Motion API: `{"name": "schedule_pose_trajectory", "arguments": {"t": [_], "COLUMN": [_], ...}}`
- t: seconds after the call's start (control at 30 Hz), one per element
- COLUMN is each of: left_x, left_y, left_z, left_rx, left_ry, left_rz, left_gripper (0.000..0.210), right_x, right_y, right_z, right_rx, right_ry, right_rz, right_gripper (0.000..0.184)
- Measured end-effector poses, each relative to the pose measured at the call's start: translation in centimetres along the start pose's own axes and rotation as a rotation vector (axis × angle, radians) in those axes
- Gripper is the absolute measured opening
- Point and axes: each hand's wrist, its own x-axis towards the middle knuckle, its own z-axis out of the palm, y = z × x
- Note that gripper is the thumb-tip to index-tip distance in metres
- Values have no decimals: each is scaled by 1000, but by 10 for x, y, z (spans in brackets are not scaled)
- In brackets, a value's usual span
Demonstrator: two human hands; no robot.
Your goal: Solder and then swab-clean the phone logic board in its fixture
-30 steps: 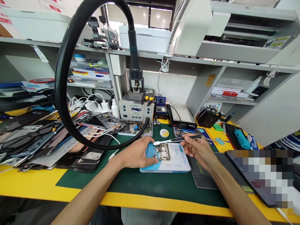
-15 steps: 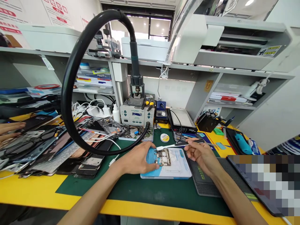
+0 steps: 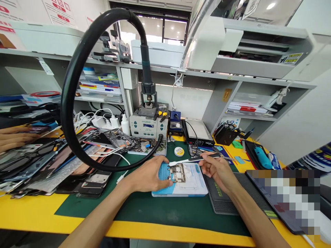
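A bare phone circuit board (image 3: 180, 173) lies on a blue-and-white flat box (image 3: 190, 190) in front of me. My left hand (image 3: 147, 176) pinches the board's left side, thumb at its lower corner and fingertips at its upper one. Between the fingers of my right hand (image 3: 216, 170) is a slim brush (image 3: 182, 161) with a white head and neck and a dark handle. Its head rests at the board's upper left corner; the bristles are too small to make out.
A co-worker's hand (image 3: 15, 137) is over a pile of phone parts (image 3: 85, 162) on the left. A black hose (image 3: 66, 93) loops from the grey rework station (image 3: 146, 125). A round tin (image 3: 179, 151) stands behind the box. A dark perforated mat (image 3: 224, 196) lies right.
The whole view has shifted slightly, so things sit a little further left. My hands keep their hold on board and brush. The co-worker's hand at the left has changed position.
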Motion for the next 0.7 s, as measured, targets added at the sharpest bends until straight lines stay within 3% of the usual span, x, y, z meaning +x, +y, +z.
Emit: {"name": "schedule_pose_trajectory", "arguments": {"t": [0.1, 0.57, 0.7], "left_x": [0, -2, -1], "left_y": [-2, 5, 2], "left_z": [1, -1, 1], "left_rx": [-2, -59, -56], "left_ry": [-1, -10, 3], "left_rz": [-6, -21, -7], "left_gripper": [78, 98, 98], "right_x": [-1, 1, 1], "right_y": [1, 3, 2], "right_z": [3, 3, 3], "right_rx": [-29, -11, -22], "right_ry": [-47, 41, 13], "right_rz": [-3, -56, -50], "right_gripper": [47, 47, 48]}}
